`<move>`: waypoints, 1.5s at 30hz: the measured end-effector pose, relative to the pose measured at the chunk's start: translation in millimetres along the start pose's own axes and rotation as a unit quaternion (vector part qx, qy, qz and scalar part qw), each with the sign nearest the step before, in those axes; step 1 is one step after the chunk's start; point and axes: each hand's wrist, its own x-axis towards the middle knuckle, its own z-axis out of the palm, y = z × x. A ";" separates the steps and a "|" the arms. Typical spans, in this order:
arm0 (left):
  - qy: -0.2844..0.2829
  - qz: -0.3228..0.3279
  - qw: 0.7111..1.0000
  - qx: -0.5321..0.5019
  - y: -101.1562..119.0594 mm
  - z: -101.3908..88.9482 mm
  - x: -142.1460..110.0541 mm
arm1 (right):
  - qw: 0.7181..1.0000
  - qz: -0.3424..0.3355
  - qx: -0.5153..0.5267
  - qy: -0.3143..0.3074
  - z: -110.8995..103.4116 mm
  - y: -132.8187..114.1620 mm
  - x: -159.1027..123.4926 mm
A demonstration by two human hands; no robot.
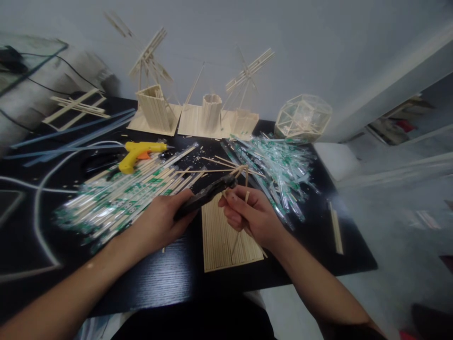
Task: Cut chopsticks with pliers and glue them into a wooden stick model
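My left hand [170, 215] is wrapped round the dark handles of what look like pliers [208, 191], their jaws pointing to the upper right. The tip of the tool is close to or touching a small framework of thin wooden sticks [244, 172]. My right hand [253, 212] pinches that framework, and some of its sticks jut out below the fingers. Beneath both hands lies a flat panel of wooden sticks glued side by side [219, 245]. The exact contact between jaws and sticks is too blurred to make out.
Wrapped chopsticks [120, 198] lie left under a yellow glue gun [138, 153] with a cable. Torn plastic wrappers [279, 165] heap up right. Stick-built windmill models [155, 108] and a polyhedral frame [303, 117] stand at the back of the black table [152, 278]. Loose sticks [336, 229] lie right.
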 end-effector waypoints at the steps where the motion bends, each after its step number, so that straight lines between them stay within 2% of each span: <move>1: 0.007 -0.011 1.000 -0.016 0.9 0.8 1.0 | 1.000 -0.002 0.002 0.001 0.0 -0.3 0.5; 4: 0.026 -0.059 0.995 -0.069 3.9 2.0 3.2 | 1.000 0.000 -0.003 0.002 1.0 -0.6 1.9; 9: 0.028 -0.145 0.972 -0.182 11.3 1.1 3.8 | 0.998 0.047 -0.031 -0.012 5.9 2.9 4.7; 13: 0.018 -0.176 0.948 -0.263 15.2 2.2 3.7 | 0.994 0.092 -0.050 -0.031 8.0 8.4 6.2; 21: 0.004 -0.227 0.902 -0.368 14.6 5.1 3.6 | 0.988 0.139 -0.048 -0.054 3.9 18.9 8.2; 27: -0.016 -0.203 0.916 -0.344 13.5 3.2 3.4 | 0.975 0.196 -0.010 -0.107 4.7 26.8 9.8; 30: -0.034 -0.193 0.923 -0.331 15.1 3.3 3.2 | 0.955 0.248 0.055 -0.153 5.5 28.1 9.9; 34: -0.044 -0.177 0.938 -0.295 19.0 2.9 4.2 | 0.931 0.303 0.103 -0.173 4.2 28.9 10.7; 37: -0.040 -0.164 0.947 -0.271 20.1 2.3 5.8 | 0.928 0.311 0.098 -0.181 2.4 29.7 12.1; 45: -0.043 -0.164 0.959 -0.226 12.8 6.1 6.4 | 0.943 0.286 0.065 -0.159 4.6 30.2 13.1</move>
